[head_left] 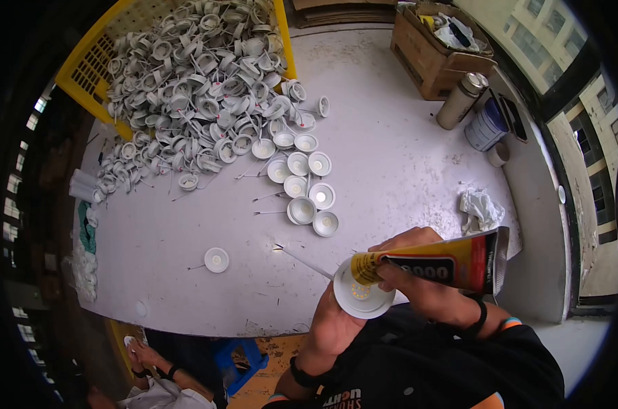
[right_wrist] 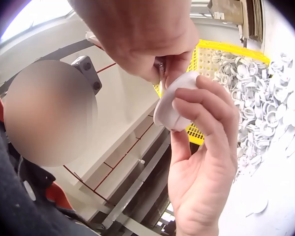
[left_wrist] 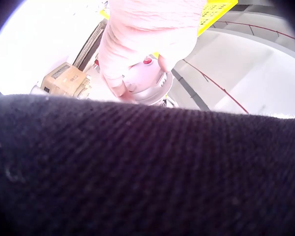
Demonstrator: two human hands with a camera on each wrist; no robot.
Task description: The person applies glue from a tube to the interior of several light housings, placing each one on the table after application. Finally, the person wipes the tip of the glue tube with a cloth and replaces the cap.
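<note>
In the head view my left hand (head_left: pixel 334 328) holds a round white LED downlight (head_left: pixel 368 307), its open face tilted up and a ring of small yellow LEDs showing inside. A thin cable (head_left: pixel 307 262) with bare ends sticks out to its left. My right hand (head_left: pixel 421 290) grips a yellow, black and red glue tube (head_left: pixel 459 262), whose nozzle end points down over the downlight's rim; the nozzle tip is hidden. From the right wrist, the left fingers (right_wrist: pixel 206 115) curl round the white housing (right_wrist: pixel 174 105). The left wrist view is mostly covered by dark cloth.
A yellow crate (head_left: pixel 84 75) spills a heap of downlights (head_left: pixel 193 88) onto the white table (head_left: pixel 391 157). Several downlights (head_left: pixel 301 211) stand grouped mid-table; another (head_left: pixel 216 260) lies alone. Crumpled tissue (head_left: pixel 481 208), a flask (head_left: pixel 459 102), a tin (head_left: pixel 486 126) and a cardboard box (head_left: pixel 425 58) are right. Another person's hands (head_left: pixel 142 354) show lower left.
</note>
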